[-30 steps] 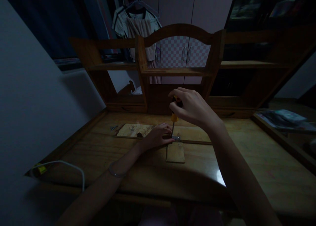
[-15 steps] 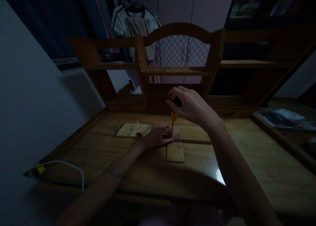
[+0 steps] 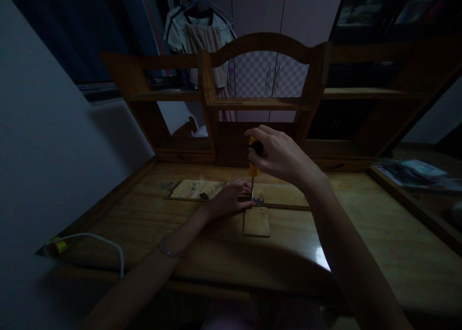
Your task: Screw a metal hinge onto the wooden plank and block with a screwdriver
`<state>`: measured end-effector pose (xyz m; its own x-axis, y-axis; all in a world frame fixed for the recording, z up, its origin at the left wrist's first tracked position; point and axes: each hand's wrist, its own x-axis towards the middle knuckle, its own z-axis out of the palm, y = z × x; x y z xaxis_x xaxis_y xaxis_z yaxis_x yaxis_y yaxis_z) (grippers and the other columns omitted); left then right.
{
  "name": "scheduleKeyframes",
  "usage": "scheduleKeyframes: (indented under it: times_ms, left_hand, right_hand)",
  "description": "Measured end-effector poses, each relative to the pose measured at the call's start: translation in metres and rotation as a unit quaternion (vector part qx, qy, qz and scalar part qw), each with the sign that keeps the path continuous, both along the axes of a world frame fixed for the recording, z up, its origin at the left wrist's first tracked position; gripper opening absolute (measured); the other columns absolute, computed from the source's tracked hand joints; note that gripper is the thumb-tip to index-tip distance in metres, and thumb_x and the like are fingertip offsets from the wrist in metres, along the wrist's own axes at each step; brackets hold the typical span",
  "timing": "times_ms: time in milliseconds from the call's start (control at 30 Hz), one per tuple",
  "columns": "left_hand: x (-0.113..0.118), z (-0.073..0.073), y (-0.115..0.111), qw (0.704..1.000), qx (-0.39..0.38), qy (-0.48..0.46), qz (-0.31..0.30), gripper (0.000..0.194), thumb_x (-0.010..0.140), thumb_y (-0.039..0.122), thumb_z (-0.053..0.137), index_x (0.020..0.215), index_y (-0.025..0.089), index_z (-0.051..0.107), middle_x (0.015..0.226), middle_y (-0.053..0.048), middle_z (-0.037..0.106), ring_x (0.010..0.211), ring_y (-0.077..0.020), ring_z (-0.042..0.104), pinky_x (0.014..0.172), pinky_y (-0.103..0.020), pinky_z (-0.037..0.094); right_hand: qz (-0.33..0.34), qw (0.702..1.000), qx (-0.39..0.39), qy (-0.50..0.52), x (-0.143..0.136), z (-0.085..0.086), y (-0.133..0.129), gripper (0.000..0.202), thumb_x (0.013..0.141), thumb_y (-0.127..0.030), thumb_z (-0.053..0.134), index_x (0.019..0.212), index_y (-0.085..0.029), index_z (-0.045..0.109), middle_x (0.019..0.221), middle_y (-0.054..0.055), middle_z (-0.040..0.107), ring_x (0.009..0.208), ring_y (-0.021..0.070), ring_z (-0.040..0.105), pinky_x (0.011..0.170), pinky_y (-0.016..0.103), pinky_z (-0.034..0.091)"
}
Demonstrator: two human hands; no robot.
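My right hand (image 3: 279, 149) is wrapped round the yellow and black handle of a screwdriver (image 3: 254, 169), held upright with its shaft pointing down. The tip meets the left end of a small metal hinge (image 3: 258, 201). Low beside it, my left hand (image 3: 233, 197) has its thumb and fingers closed around the hinge's left end, steadying it on the long wooden board (image 3: 285, 194). What lies under those fingers is partly hidden. A small square piece of wood (image 3: 256, 222) lies just in front of the hinge.
Some small screws (image 3: 166, 185) lie left of the board on the wooden desk (image 3: 144, 219). A wooden shelf unit (image 3: 260, 104) stands along the desk's back. A white cable (image 3: 97, 237) hangs over the front left edge. Papers (image 3: 422, 171) lie at the right.
My right hand's fingers have shifted slightly around the screwdriver handle, the thumb curling in. The screwdriver stays upright on the hinge, and my left hand has barely moved.
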<state>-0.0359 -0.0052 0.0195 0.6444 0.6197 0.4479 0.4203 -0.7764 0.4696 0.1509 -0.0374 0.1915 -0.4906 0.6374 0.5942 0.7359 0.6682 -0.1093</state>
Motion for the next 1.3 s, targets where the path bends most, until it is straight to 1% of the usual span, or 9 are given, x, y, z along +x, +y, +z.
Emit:
scheduleKeyframes:
  times_ms: [233, 400, 567, 667, 833, 967, 1067, 1167, 1300]
  left_hand:
    - [-0.0004, -0.0018, 0.0029, 1.000, -0.019, -0.008, -0.023, 0.019, 0.085, 0.035, 0.073, 0.096, 0.020, 0.070, 0.106, -0.005, 0.062, 0.099, -0.0193, 0.061, 0.089, -0.033, 0.051]
    - [-0.0006, -0.0051, 0.0053, 1.000, -0.023, -0.006, -0.018, 0.022, 0.084, 0.037, 0.074, 0.097, 0.020, 0.069, 0.108, -0.006, 0.061, 0.101, -0.0198, 0.061, 0.090, -0.034, 0.051]
    - [-0.0005, -0.0051, 0.0051, 1.000, -0.009, -0.003, -0.012, 0.021, 0.083, 0.036, 0.075, 0.094, 0.020, 0.067, 0.104, -0.005, 0.062, 0.099, -0.0198, 0.061, 0.089, -0.034, 0.050]
    - [-0.0008, -0.0029, 0.0034, 1.000, -0.006, -0.003, -0.014, 0.019, 0.085, 0.036, 0.073, 0.093, 0.020, 0.066, 0.104, -0.005, 0.061, 0.099, -0.0193, 0.061, 0.089, -0.033, 0.050]
    - [-0.0004, -0.0001, 0.0015, 1.000, 0.006, 0.012, -0.006, 0.019, 0.085, 0.036, 0.073, 0.093, 0.020, 0.065, 0.103, -0.005, 0.061, 0.099, -0.0202, 0.060, 0.089, -0.033, 0.049]
    - [0.0010, 0.0013, 0.0009, 1.000, 0.017, 0.020, 0.001, 0.020, 0.084, 0.035, 0.074, 0.092, 0.020, 0.064, 0.102, -0.004, 0.061, 0.099, -0.0205, 0.059, 0.088, -0.033, 0.048]
    - [0.0016, 0.0018, 0.0008, 1.000, 0.019, 0.025, 0.004, 0.020, 0.084, 0.036, 0.074, 0.091, 0.020, 0.064, 0.100, -0.005, 0.061, 0.096, -0.0206, 0.059, 0.086, -0.033, 0.048]
    - [0.0017, 0.0015, 0.0010, 1.000, 0.018, 0.024, 0.004, 0.021, 0.084, 0.036, 0.074, 0.091, 0.019, 0.063, 0.099, -0.004, 0.061, 0.095, -0.0200, 0.059, 0.084, -0.032, 0.048]
    - [0.0019, 0.0018, 0.0007, 1.000, 0.016, 0.021, 0.011, 0.022, 0.085, 0.038, 0.072, 0.092, 0.019, 0.063, 0.101, -0.004, 0.061, 0.094, -0.0190, 0.059, 0.084, -0.032, 0.048]
  right_hand:
    - [0.022, 1.000, -0.003, 0.012, 0.0006, 0.0009, -0.0018, 0.038, 0.090, -0.020, 0.051, 0.129, -0.017, 0.053, 0.114, 0.009, 0.065, 0.084, 0.0180, 0.060, 0.078, 0.030, 0.044]
    - [0.004, 1.000, 0.001, 0.014, -0.0005, 0.0009, -0.0014, 0.024, 0.093, -0.027, 0.054, 0.115, -0.020, 0.059, 0.104, 0.007, 0.066, 0.078, 0.0171, 0.059, 0.072, 0.029, 0.042]
    - [0.024, 0.999, 0.001, 0.022, 0.0016, 0.0039, -0.0033, 0.032, 0.090, -0.023, 0.052, 0.119, -0.016, 0.064, 0.110, 0.008, 0.066, 0.083, 0.0175, 0.061, 0.077, 0.029, 0.043]
    - [0.029, 0.999, -0.001, 0.017, 0.0036, 0.0052, -0.0034, 0.033, 0.088, -0.021, 0.051, 0.118, -0.014, 0.065, 0.106, 0.008, 0.068, 0.086, 0.0188, 0.062, 0.078, 0.029, 0.043]
    - [-0.027, 0.999, 0.020, 0.000, 0.0027, 0.0017, 0.0005, 0.027, 0.096, -0.034, 0.049, 0.110, -0.017, 0.065, 0.100, 0.008, 0.068, 0.080, 0.0189, 0.062, 0.074, 0.031, 0.040]
    - [-0.074, 0.995, 0.049, -0.040, 0.0002, 0.0009, -0.0018, 0.032, 0.099, -0.045, 0.044, 0.101, -0.020, 0.063, 0.091, 0.007, 0.066, 0.077, 0.0208, 0.062, 0.068, 0.032, 0.036]
    - [-0.059, 0.997, 0.032, -0.040, -0.0006, 0.0028, -0.0061, 0.027, 0.098, -0.038, 0.043, 0.104, -0.020, 0.062, 0.101, 0.008, 0.065, 0.081, 0.0214, 0.063, 0.069, 0.032, 0.037]
    - [-0.016, 1.000, -0.002, -0.023, -0.0009, 0.0033, -0.0068, 0.027, 0.096, -0.028, 0.043, 0.116, -0.019, 0.060, 0.114, 0.008, 0.065, 0.093, 0.0218, 0.064, 0.076, 0.032, 0.040]
    - [0.002, 1.000, -0.007, -0.024, -0.0024, -0.0002, -0.0017, 0.029, 0.098, -0.027, 0.043, 0.121, -0.019, 0.058, 0.116, 0.007, 0.066, 0.099, 0.0211, 0.064, 0.078, 0.030, 0.040]
